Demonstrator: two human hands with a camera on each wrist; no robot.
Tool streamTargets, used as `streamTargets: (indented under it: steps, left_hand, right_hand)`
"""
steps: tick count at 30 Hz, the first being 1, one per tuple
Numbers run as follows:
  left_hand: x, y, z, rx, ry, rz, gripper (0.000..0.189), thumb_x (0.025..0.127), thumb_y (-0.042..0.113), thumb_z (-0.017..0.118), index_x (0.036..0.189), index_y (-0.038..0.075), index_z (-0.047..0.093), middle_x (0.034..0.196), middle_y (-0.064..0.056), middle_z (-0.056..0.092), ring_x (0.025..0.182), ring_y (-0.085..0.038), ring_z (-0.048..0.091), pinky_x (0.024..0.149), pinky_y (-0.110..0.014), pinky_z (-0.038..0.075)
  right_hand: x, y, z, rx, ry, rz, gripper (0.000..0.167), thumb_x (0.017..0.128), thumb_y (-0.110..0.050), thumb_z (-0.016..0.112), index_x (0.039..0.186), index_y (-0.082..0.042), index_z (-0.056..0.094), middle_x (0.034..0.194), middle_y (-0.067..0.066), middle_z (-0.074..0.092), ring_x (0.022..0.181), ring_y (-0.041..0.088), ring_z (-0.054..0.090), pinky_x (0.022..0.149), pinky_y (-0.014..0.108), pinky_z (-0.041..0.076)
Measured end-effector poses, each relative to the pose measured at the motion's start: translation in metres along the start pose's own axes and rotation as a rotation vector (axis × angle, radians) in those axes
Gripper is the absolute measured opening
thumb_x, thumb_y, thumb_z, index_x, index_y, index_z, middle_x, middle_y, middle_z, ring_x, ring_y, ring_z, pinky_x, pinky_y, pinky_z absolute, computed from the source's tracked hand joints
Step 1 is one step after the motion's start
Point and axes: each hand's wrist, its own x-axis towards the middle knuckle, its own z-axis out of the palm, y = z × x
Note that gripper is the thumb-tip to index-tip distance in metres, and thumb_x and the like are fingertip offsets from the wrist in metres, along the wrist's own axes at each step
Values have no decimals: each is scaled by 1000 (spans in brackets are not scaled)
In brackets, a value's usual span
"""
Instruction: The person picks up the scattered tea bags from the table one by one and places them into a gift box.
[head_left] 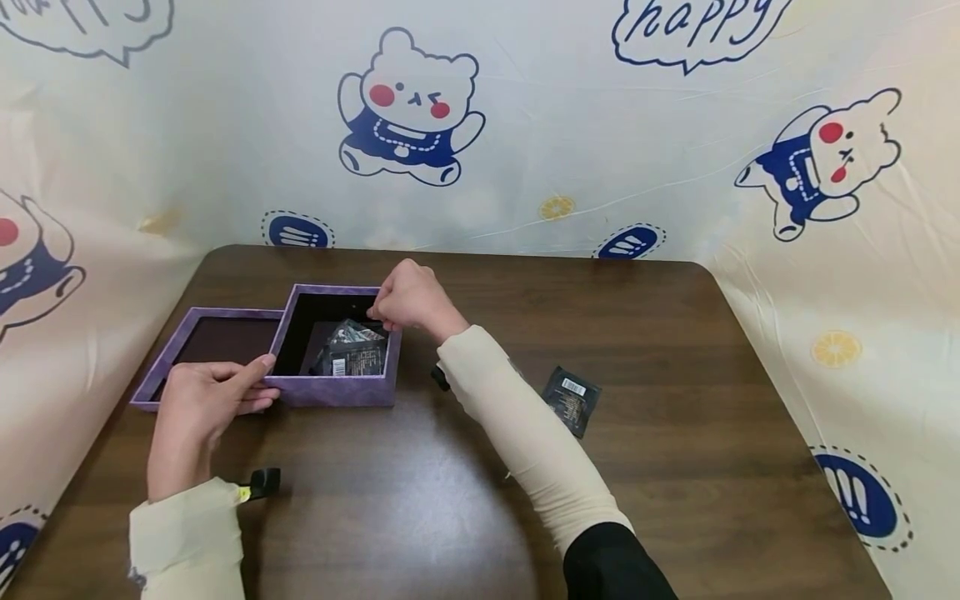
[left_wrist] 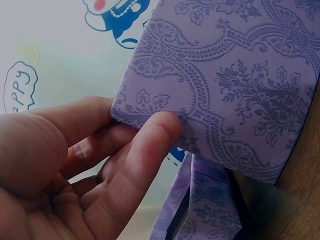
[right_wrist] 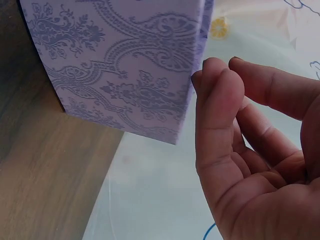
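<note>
A purple patterned box (head_left: 345, 389) with a black lining stands on the table's left side. Several dark sachets (head_left: 358, 357) lie inside it. My left hand (head_left: 213, 392) grips the box at its front left corner, and the left wrist view shows one finger on the patterned wall (left_wrist: 225, 90). Over the box's right rim, toward the back, is my right hand (head_left: 415, 300). Its bent fingers (right_wrist: 217, 120) reach the rim with tips close together; I cannot tell whether they pinch anything. Another dark sachet (head_left: 573, 400) lies right of the box, partly behind the right forearm.
A shallow purple tray-like piece (head_left: 168, 354), dark inside, lies left of the box against it. Both stand on a brown wooden table (head_left: 660, 333). A pale cloth (head_left: 525, 108) printed with cartoon bears rises behind and beside the table.
</note>
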Motion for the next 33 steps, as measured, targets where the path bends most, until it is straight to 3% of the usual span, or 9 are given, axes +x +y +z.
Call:
streamTargets:
  steps: [7, 14, 21, 28, 33]
  left_hand:
    - [-1, -2, 1, -2, -2, 0, 61, 94, 41, 72, 121, -14, 66, 82, -11, 75, 72, -23, 75, 66, -25, 59]
    - [-3, -4, 0, 34, 15, -2, 60, 95, 40, 70, 120, -14, 66, 82, -15, 74, 70, -23, 75, 64, -21, 58]
    - [-2, -3, -2, 30, 6, 8, 62, 94, 42, 71, 120, -14, 66, 86, -17, 74, 73, -25, 75, 66, -24, 58]
    - [-3, -1, 0, 43, 4, -1, 62, 94, 42, 70, 120, -14, 66, 84, -16, 74, 73, -24, 75, 67, -28, 59]
    - [-2, 1, 0, 58, 6, -14, 62, 95, 43, 69, 121, -13, 65, 85, -16, 74, 73, -23, 75, 68, -28, 59]
  right_hand:
    - [-10, 8, -11, -2, 13, -23, 21, 90, -16, 79, 69, -11, 79, 72, 2, 72, 60, 18, 67, 56, 28, 51]
    - [-20, 37, -27, 12, 45, -53, 21, 89, -15, 78, 69, -13, 78, 65, 2, 71, 65, 20, 68, 62, 30, 54]
    - [-35, 68, -50, 77, 14, 5, 14, 90, -15, 77, 77, -12, 80, 78, 7, 74, 77, 29, 70, 72, 40, 59]
    - [-50, 103, -67, 74, 45, 31, 13, 88, -16, 77, 75, -14, 80, 81, 9, 74, 75, 24, 69, 71, 36, 58]
    - [-65, 128, -80, 139, 45, 95, 10, 90, -12, 76, 81, -11, 80, 90, 11, 75, 83, 34, 70, 79, 47, 59]
